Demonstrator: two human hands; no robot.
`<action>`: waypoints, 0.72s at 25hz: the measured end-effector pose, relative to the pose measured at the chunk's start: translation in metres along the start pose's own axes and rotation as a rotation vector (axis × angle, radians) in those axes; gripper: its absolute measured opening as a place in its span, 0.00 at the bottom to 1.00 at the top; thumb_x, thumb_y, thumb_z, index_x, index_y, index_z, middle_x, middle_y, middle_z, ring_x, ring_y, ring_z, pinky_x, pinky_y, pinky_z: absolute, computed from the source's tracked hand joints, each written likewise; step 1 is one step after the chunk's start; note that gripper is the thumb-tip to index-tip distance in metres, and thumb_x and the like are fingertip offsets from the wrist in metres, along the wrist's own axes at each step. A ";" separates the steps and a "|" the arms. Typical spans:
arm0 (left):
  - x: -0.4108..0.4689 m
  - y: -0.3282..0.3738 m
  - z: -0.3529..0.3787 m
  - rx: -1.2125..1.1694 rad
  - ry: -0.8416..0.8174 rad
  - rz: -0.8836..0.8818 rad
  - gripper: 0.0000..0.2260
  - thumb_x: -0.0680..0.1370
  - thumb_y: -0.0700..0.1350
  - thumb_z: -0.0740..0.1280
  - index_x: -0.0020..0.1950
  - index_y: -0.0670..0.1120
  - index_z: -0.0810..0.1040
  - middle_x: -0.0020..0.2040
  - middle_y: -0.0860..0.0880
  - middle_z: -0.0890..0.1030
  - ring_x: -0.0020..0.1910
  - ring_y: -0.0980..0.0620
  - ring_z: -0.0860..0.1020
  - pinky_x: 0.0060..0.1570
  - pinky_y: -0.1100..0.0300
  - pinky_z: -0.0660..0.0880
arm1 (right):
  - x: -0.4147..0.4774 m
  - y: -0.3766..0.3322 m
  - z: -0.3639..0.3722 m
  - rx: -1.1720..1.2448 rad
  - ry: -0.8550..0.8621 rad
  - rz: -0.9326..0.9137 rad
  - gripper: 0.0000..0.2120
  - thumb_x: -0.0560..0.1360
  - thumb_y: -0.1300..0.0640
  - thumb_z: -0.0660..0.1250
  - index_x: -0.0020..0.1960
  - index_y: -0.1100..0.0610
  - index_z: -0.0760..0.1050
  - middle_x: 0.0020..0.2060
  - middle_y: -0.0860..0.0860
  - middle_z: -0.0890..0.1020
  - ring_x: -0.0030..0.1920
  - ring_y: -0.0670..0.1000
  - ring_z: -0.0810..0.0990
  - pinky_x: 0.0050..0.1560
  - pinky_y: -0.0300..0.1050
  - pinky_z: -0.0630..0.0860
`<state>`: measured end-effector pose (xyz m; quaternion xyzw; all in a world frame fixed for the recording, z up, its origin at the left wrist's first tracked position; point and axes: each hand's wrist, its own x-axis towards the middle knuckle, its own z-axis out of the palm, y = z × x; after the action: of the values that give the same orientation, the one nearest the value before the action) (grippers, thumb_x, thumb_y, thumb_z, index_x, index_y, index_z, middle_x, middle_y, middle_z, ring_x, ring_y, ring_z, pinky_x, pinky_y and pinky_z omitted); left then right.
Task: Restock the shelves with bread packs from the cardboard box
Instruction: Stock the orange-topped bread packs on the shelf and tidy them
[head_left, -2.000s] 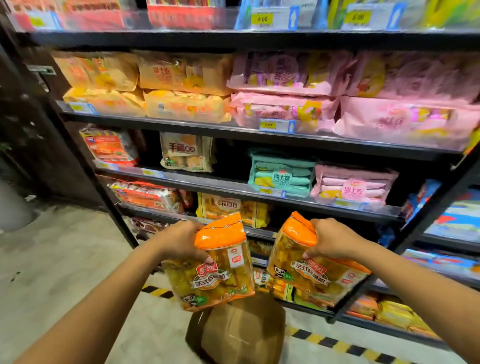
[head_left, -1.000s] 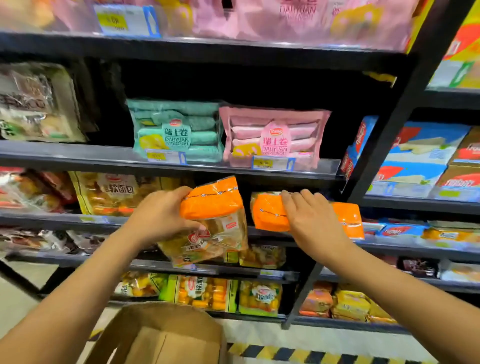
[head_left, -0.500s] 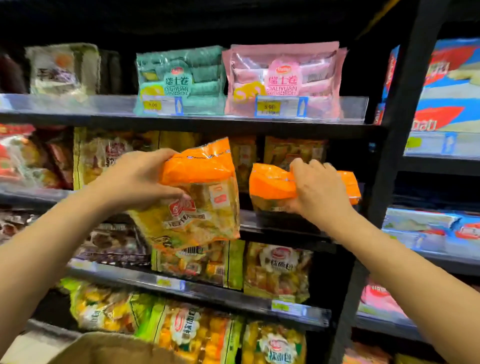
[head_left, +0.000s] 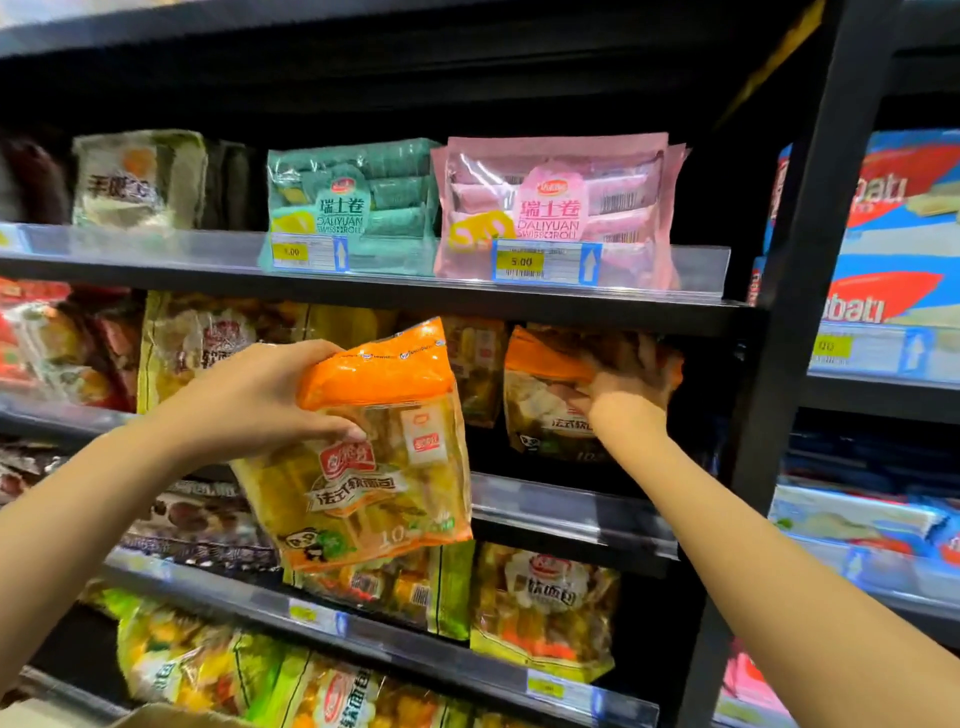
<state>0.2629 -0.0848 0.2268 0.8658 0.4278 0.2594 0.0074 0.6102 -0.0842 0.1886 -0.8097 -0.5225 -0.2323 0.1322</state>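
Head view: a black shelf post (head_left: 810, 332) ran down the right of the frame, closing the bay on that side. At mid-frame the second shelf (head_left: 571, 506) showed a bare strip of its clear front rail in the centre right, and the dark gap above that strip, between the two hands, was the only open room on it. The shelf above (head_left: 363, 291) hung low over this gap, its underside close over the packs' tops. On it, in the upper centre, a green roll pack (head_left: 353, 202) stood touching a pink roll pack (head_left: 561, 208). A corner of the cardboard box (head_left: 171, 717) showed at the bottom left edge.

The left hand (head_left: 254, 400), at centre left, was closed around the orange top of a bread pack (head_left: 374, 457), thumb across its front; the pack hung tilted in front of the shelf edge, clear of it. The right hand (head_left: 628, 384), right of centre, reached into the second shelf with fingers curled on the orange top of a second bread pack (head_left: 545, 400), which stood upright just under the shelf above; motion blur hid how tight that grip was
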 end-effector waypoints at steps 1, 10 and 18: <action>0.004 0.001 0.002 -0.017 0.000 -0.004 0.41 0.56 0.75 0.68 0.64 0.56 0.72 0.45 0.63 0.76 0.44 0.61 0.78 0.44 0.55 0.79 | 0.011 0.000 0.006 -0.003 -0.002 0.049 0.34 0.72 0.29 0.54 0.74 0.40 0.58 0.77 0.56 0.54 0.76 0.62 0.49 0.72 0.67 0.47; 0.024 -0.005 0.016 -0.184 -0.007 -0.063 0.32 0.56 0.64 0.73 0.57 0.57 0.72 0.46 0.58 0.79 0.42 0.59 0.79 0.38 0.62 0.76 | 0.053 0.000 0.061 1.045 0.252 0.541 0.63 0.57 0.38 0.79 0.78 0.54 0.44 0.76 0.61 0.54 0.75 0.64 0.55 0.71 0.63 0.60; 0.032 -0.007 0.012 -0.200 -0.042 -0.019 0.37 0.52 0.73 0.70 0.57 0.58 0.72 0.47 0.59 0.79 0.43 0.61 0.79 0.37 0.65 0.75 | 0.056 -0.003 0.067 1.016 0.140 0.628 0.61 0.57 0.33 0.76 0.76 0.51 0.44 0.74 0.61 0.59 0.73 0.66 0.58 0.70 0.67 0.59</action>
<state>0.2794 -0.0544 0.2286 0.8620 0.4075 0.2826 0.1053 0.6434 -0.0084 0.1595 -0.7433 -0.2941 0.0438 0.5992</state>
